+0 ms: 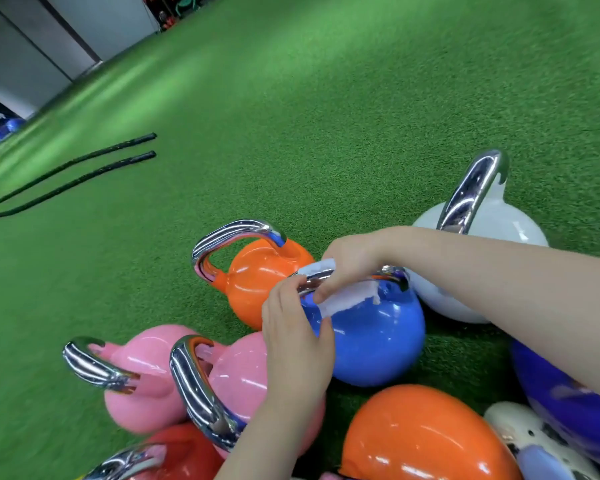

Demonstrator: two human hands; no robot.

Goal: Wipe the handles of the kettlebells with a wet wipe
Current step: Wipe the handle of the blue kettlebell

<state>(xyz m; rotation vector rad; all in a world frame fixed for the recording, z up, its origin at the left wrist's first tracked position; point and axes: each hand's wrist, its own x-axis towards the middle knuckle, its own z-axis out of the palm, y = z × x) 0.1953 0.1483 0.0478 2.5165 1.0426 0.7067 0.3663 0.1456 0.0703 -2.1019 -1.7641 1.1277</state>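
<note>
Currently mid-wipe on the blue bell (pixel 371 341). Right hand (pixel 352 263) has fingers curled over the chrome handle (pixel 388 273) with the wipe (pixel 340 301) pinched against it; the wipe wraps the bar and hangs below the grip onto the blue body. Left hand (pixel 297 336) is just beside that grip, fingertips on the handle's left end, palm against the bell, steadying; fingers look loosely bent, not clamped.

Progress, judged: 1 handle in work. Cannot tell which others are done, chrome looks equally shiny everywhere. Behind the grip: orange bell (pixel 260 282) and white bell (pixel 482 237). Nearer than the grip: 2 pink bells (pixel 146 382), a red one (pixel 184 452), a second orange (pixel 423 434), a purple (pixel 551 393). All sit on green turf (pixel 326 116). Likely several handles left.
</note>
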